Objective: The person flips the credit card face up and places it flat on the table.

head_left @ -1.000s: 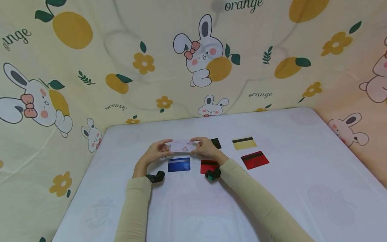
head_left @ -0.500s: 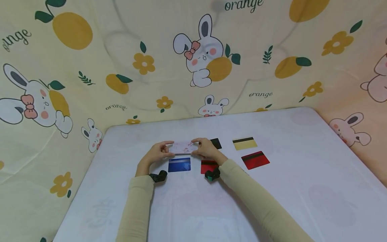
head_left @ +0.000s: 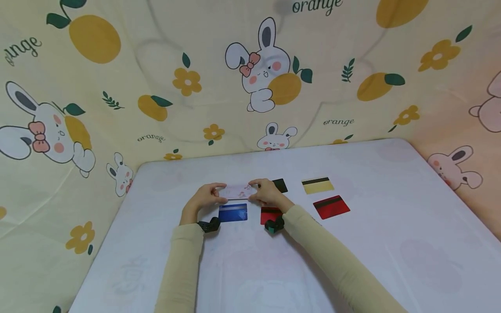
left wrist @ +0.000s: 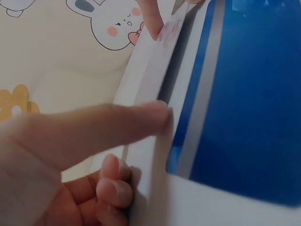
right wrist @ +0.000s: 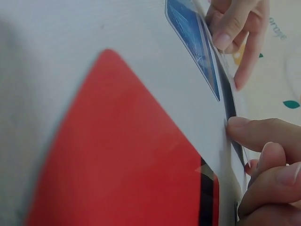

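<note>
A pale card with pink print (head_left: 237, 191) is held level between both hands near the back of the table. My left hand (head_left: 205, 196) pinches its left end, index finger at the far corner and thumb at the near one. At the right end, my right hand (head_left: 270, 193) grips it the same way. In the left wrist view, a dark strip runs beneath the near edge of the pale card (left wrist: 149, 77). Just in front lies a blue card (head_left: 233, 213) with a silver stripe. A red card (head_left: 270, 216) is partly covered by the right wrist's camera.
Behind the right hand a black card (head_left: 280, 185) shows in part. Farther right lie a gold card (head_left: 318, 186) and another red card (head_left: 331, 207), both with dark stripes. A patterned cloth (head_left: 188, 126) rises behind the white table (head_left: 250, 278).
My left hand and forearm have shifted slightly right. The pale card has moved a little right and toward me, still pinched by both hands. The other cards stay put.
</note>
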Available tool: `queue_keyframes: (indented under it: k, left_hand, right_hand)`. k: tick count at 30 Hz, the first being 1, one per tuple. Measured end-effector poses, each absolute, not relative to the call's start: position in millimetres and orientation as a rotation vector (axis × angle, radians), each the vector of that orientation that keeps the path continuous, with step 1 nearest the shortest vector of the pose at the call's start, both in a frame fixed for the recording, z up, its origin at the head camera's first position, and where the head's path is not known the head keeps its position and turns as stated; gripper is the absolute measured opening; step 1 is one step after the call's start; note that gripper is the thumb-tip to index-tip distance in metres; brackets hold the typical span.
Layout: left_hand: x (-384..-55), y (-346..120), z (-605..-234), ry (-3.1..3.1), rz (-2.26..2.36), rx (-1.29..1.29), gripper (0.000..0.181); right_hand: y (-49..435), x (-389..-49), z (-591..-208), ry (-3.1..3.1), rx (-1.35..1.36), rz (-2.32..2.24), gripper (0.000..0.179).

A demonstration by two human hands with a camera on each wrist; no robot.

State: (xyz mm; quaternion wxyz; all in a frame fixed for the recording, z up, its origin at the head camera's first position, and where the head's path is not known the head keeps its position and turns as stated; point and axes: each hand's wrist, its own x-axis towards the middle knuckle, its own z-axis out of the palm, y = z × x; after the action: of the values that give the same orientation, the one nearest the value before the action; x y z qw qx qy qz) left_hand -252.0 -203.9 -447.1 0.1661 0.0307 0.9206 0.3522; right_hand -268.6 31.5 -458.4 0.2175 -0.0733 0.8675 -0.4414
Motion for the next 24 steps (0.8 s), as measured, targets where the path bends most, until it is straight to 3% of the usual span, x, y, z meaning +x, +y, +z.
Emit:
queue_keyframes:
  k: [24]
  left_hand:
    - [-252.3,-201.5,-445.9,2.615,1.016,0.014,0.060]
  right_hand:
    - [28.7,-263.4,-456.0,2.400,-0.091,-1.222,0.061]
